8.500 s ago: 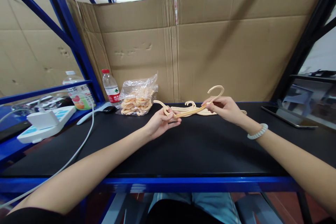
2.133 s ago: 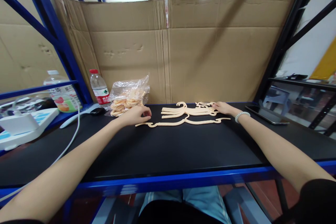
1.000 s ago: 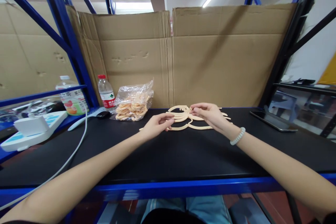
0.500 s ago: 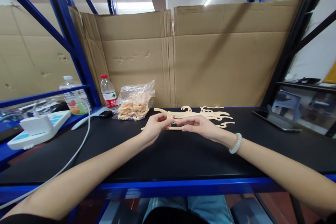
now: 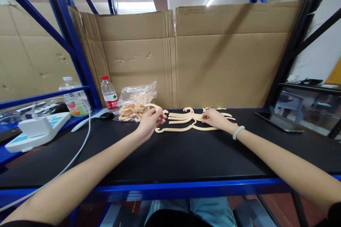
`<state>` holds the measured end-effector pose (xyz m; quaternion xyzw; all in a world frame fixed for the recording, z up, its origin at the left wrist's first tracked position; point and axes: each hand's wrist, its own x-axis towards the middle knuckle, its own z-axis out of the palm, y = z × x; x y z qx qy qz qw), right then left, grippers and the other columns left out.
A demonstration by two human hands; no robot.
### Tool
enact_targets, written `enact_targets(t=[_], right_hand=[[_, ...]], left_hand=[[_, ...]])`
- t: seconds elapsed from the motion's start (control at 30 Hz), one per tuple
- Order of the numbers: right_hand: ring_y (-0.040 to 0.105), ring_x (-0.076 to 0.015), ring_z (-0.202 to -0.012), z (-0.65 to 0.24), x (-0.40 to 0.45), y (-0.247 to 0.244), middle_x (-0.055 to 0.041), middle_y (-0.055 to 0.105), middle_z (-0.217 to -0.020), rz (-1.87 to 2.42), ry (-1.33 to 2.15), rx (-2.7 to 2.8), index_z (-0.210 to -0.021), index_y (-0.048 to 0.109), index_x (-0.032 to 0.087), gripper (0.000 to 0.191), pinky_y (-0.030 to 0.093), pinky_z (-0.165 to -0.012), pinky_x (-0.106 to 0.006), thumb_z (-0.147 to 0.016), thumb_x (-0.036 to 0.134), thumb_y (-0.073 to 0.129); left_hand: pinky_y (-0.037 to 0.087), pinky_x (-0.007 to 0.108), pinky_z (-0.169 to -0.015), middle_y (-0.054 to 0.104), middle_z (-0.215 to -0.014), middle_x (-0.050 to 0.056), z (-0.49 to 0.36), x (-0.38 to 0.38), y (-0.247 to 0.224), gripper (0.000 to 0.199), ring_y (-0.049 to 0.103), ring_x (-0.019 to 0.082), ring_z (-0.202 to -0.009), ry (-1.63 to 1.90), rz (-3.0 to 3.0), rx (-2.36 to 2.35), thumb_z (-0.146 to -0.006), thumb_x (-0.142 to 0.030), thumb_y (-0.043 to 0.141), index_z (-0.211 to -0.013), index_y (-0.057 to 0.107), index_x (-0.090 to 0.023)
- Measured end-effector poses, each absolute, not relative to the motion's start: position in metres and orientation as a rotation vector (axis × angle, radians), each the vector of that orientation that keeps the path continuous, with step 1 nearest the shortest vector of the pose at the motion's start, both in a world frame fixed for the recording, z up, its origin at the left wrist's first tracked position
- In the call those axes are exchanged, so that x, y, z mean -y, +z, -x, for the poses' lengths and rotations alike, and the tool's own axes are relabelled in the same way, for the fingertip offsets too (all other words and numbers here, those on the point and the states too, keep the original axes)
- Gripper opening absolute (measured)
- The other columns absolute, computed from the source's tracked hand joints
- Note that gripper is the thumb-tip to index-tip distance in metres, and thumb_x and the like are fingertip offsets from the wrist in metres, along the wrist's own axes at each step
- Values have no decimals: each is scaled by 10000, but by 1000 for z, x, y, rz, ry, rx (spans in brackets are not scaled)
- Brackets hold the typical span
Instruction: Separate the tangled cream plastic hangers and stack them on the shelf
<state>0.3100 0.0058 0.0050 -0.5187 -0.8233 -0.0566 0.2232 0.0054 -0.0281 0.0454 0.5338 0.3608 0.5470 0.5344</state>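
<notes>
Between the thumb and fingers of my left hand (image 5: 151,122), a cream plastic hanger piece (image 5: 152,105) is pinched, held above the table left of the pile. Its curved end shows over the fingers; the rest is partly hidden. My right hand (image 5: 215,118) reaches onto the right side of the pile, its fingers closed around the cream hanger arms (image 5: 197,117) there; the fingertips' exact hold is partly covered. Several stacked arms (image 5: 178,117) and a hook (image 5: 188,110) lie beside it. A hanger (image 5: 177,129) with both arms spread lies in front.
A clear plastic bag (image 5: 137,103) of cream pieces stands behind my left hand. A red-capped bottle (image 5: 110,95), a white-handled brush (image 5: 86,120) and a power strip (image 5: 39,133) are at left. A tablet (image 5: 278,122) lies at right. Cardboard (image 5: 226,60) walls the back.
My hands have moved apart. The left went left and up with the hanger piece; the right left its spot near it and moved right onto the pile. The spread hanger is now uncovered.
</notes>
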Motion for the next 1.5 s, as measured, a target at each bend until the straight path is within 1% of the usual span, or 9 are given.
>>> enact_targets(t=[0.2, 0.43, 0.53, 0.67, 1.0, 1.23, 1.3, 1.37, 1.5], right_hand=[[595, -180, -743, -306, -3, 7, -48, 654, -758, 1407, -86, 2240, -698, 633, 165, 58, 437, -687, -271, -751, 153, 653], [602, -163, -673, -313, 5, 23, -13, 644, -707, 1232, 273, 2098, -781, 590, 180, 81, 457, -636, -262, -721, 207, 637], [594, -164, -693, -319, 9, 31, -19, 644, -746, 1192, 268, 2139, -896, 621, 183, 154, 452, -645, -271, -759, 234, 574], [574, -160, -686, -322, 21, 45, -31, 627, -772, 1176, 250, 2199, -851, 614, 178, 162, 440, -626, -274, -791, 304, 532], [561, -136, -627, -317, 50, 66, -12, 557, -709, 1081, 740, 2227, -736, 532, 180, 226, 467, -630, -284, -742, 383, 629], [555, -135, -639, -319, 50, 67, -16, 554, -753, 1037, 799, 2198, -776, 559, 174, 245, 482, -645, -299, -715, 382, 672], [556, -137, -641, -319, 51, 69, -17, 552, -744, 1042, 793, 2205, -762, 553, 172, 247, 480, -638, -297, -717, 384, 671], [554, -138, -637, -318, 52, 70, -12, 544, -722, 1036, 782, 2226, -745, 547, 170, 247, 476, -638, -297, -724, 385, 667], [560, -143, -645, -317, 54, 72, -17, 554, -725, 1043, 762, 2249, -761, 559, 168, 274, 469, -648, -303, -727, 419, 665]], left_hand=[[463, 131, -547, 602, -611, -21, -5, 27, 45, 266, 542, 38, -529, 1289, -1243, -807, -662, -244, 786, -768, 572, -128], [476, 102, -518, 629, -627, 24, -6, 30, 51, 92, 573, 44, -525, 1273, -1149, -832, -747, -123, 705, -818, 661, -83], [493, 105, -534, 628, -648, 26, -6, 31, 52, 78, 573, 41, -526, 1262, -1096, -800, -762, -68, 674, -839, 680, -77], [487, 108, -520, 615, -664, 17, -6, 28, 49, 99, 565, 40, -531, 1188, -1074, -747, -731, -35, 690, -820, 681, -79], [455, 169, -557, 552, -683, -18, -3, 25, 40, 210, 529, 61, -590, 1006, -1201, -726, -639, -144, 797, -779, 640, -134], [498, 251, -712, 611, -969, 26, 2, 26, 41, 235, 640, 163, -866, 833, -1257, -649, -660, -191, 794, -771, 591, -152], [507, 241, -708, 605, -910, 14, 3, 26, 41, 260, 656, 206, -919, 797, -1238, -625, -652, -190, 804, -767, 573, -156], [517, 227, -695, 599, -858, 9, 3, 26, 40, 266, 667, 225, -924, 772, -1224, -607, -657, -185, 803, -776, 567, -156], [541, 217, -678, 615, -1056, 55, 1, 27, 41, 242, 687, 198, -855, 746, -1222, -588, -680, -161, 781, -800, 572, -142]])
